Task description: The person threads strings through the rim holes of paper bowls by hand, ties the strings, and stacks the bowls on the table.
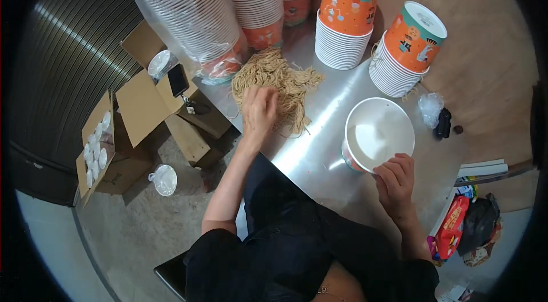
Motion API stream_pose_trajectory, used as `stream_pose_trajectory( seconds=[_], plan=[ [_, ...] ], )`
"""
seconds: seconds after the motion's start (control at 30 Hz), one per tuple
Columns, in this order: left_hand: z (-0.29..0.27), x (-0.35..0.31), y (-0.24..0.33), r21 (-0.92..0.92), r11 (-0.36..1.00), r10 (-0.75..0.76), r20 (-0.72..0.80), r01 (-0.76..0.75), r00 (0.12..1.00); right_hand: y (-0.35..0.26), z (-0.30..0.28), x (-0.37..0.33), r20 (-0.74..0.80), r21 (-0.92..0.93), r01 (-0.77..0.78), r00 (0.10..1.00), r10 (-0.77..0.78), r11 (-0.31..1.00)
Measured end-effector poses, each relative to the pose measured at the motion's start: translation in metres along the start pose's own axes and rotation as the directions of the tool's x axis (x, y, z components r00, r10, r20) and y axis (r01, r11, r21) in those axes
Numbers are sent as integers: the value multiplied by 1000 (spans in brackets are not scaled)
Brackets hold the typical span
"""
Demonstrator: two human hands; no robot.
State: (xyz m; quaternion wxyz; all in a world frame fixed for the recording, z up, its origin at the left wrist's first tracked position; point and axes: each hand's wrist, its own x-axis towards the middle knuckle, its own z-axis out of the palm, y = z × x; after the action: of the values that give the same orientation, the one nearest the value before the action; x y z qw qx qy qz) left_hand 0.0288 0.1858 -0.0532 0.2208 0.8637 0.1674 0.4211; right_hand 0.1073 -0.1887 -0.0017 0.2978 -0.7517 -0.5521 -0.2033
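Note:
My left hand (260, 109) rests on the near left part of a tangled heap of tan cords (277, 71) on the metal table. Its fingers are curled together and their tips are hidden, so what they pinch cannot be made out. A large white-lined paper bucket (379, 131) stands mouth up, tilted slightly toward me, on the table's right half. Closed over its near right rim is my right hand (395, 182), fingers bent outside and across the edge. The inside of the bucket looks bare white.
Upside-down nested orange-and-green buckets (342, 22) and another such stack (410, 48) stand at the back right. Plastic-wrapped bucket stacks (188, 17) lean behind the cords. A clear crumpled bag (431, 109) lies right. Cardboard boxes (142, 105) and a phone (177, 79) are left.

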Motion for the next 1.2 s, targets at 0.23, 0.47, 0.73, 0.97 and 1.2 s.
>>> stream_pose_trajectory(
  seconds=[0.23, 0.47, 0.73, 0.97, 1.2],
  plan=[
    [21, 71, -24, 308, 925, 228, 19, -222, 974, -1, 7, -8, 1, -24, -35, 999, 35, 999],
    [45, 77, -45, 428, 874, 187, 140, -230, 972, -3, 7, -5, 19, -45, -37, 999, 38, 998],
    [36, 70, -33, 221, 962, 157, 47, -163, 987, -1, 8, -6, 9, -39, -16, 1000, 17, 999],
    [2, 3, 26, -426, 844, -205, 305, 326, 930, -3, 8, -4, 17, -49, -17, 1000, 18, 999],
    [-34, -48, 111, -608, 616, -150, 533, 501, 832, -25, 4, 26, -109, -36, -16, 994, 12, 999]
  ],
)
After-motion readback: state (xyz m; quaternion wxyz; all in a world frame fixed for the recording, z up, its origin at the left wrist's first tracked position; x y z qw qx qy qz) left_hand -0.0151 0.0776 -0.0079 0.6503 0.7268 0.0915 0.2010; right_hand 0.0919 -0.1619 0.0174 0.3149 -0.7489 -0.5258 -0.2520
